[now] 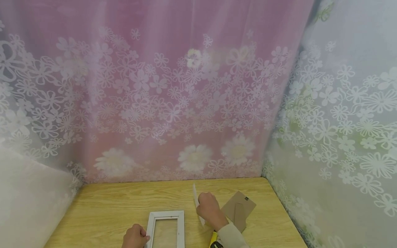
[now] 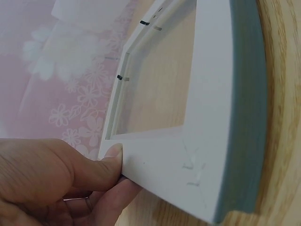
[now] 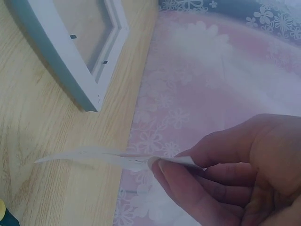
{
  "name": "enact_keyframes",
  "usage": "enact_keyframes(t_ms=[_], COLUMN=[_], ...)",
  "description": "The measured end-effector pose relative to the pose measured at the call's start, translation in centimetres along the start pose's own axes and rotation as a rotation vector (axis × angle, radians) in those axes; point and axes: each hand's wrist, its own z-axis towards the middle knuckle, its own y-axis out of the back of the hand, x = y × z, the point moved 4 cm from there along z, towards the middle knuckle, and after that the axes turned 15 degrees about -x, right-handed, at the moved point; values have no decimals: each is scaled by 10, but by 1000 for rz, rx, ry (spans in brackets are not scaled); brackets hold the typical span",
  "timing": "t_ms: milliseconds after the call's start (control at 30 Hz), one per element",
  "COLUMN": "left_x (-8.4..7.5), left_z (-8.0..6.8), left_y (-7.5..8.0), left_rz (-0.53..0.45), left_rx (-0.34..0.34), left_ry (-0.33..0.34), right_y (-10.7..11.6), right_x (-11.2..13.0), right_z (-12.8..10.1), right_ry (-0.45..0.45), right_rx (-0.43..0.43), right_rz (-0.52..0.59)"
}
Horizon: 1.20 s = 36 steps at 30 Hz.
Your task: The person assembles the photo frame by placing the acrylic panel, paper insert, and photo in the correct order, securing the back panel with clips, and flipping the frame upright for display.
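A white picture frame (image 1: 181,224) lies on the wood-grain table with its clear pane and small dark metal tabs showing. At its left edge my left hand (image 1: 135,236) pinches the border between thumb and fingers; the left wrist view shows the thumb on top of the white border (image 2: 160,160). My right hand (image 1: 211,209) pinches a thin white sheet (image 1: 195,196) by its edge, to the right of the frame. Seen nearly edge-on in the right wrist view, the sheet (image 3: 103,156) bends slightly and stands away from the frame.
A brown backing board with an easel leg (image 1: 231,208) lies behind the right forearm. Beside that sleeve is a yellow and black object (image 1: 214,239), partly covered. Floral curtains (image 1: 186,103) hang at the table's back and sides.
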Motion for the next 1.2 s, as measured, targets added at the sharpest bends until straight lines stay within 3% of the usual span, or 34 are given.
enact_keyframes(t_ms=[200, 433, 567, 933, 1200], left_x=[0, 2, 0, 2, 1], left_z=[-1, -1, -1, -1, -1], left_y=[-3, -1, 0, -1, -1], left_rz=[-9, -1, -5, -6, -18], left_rx=[12, -13, -12, -23, -7], left_ry=[26, -13, 14, -15, 19], right_y=[2, 3, 3, 8, 6], right_x=[0, 0, 0, 5, 9], right_z=[-3, -7, -8, -15, -19], right_ry=[-22, -31, -43, -7, 0], right_rx=[1, 46, 56, 20, 23], right_rz=[16, 51, 86, 94, 112])
